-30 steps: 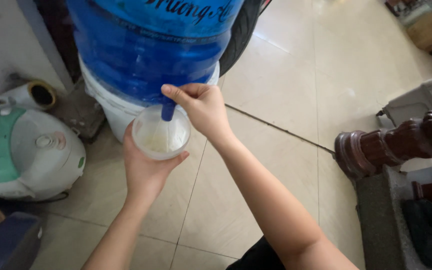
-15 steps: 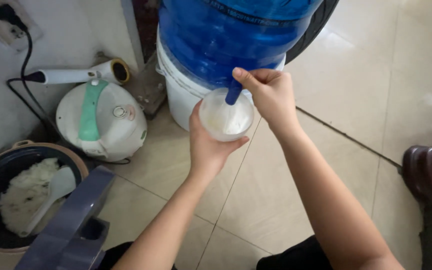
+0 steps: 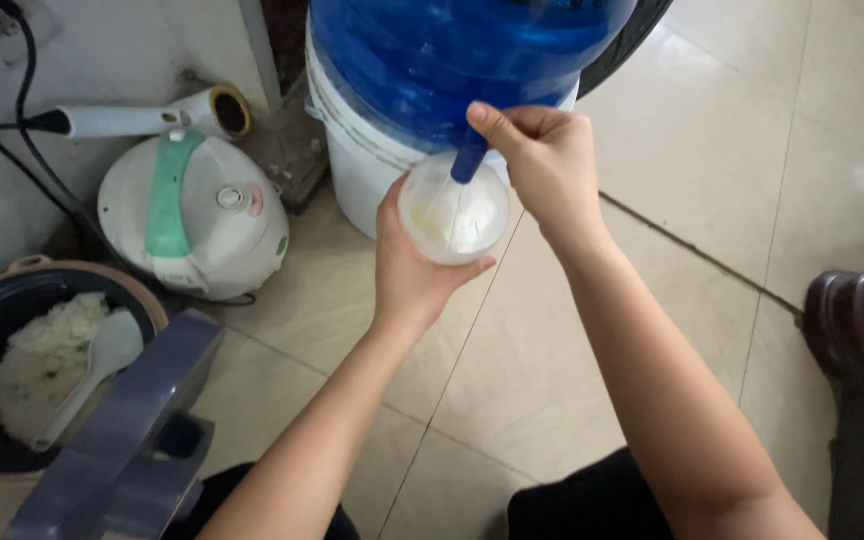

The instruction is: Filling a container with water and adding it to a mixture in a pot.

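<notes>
1. My left hand [image 3: 407,265] is wrapped around a clear plastic cup [image 3: 455,210] from below and from the side; the fingers are closed on its wall and the cup stands upright, its mouth open toward the camera.
2. My right hand [image 3: 542,160] is pinched together on the blue tap [image 3: 469,155], with the thumb on top and the other fingers curled around it. The hand is clamped on the tap, not on the cup.
3. The tap comes out of the big blue water bottle [image 3: 432,50], which sits upside down on a white bucket-like base [image 3: 352,170].
4. The relation that matters: the cup is directly under the tap, so the long axis of the tap points down into the cup mouth. The spout end seems to be just at the rim, a little to the far side of the centre.
5. Inside the cup I see a pale liquid or reflection; how full it is I cannot tell.
6. The left hand is the one carrying the cup; the right hand is above it and just beside, nearly touching.
7. To the left on the tiled floor [image 3: 712,180] there is a white and green rice cooker [image 3: 192,215], a hair dryer [image 3: 142,118] behind it, and a dark pot with rice and a white spoon [image 3: 42,370].
</notes>
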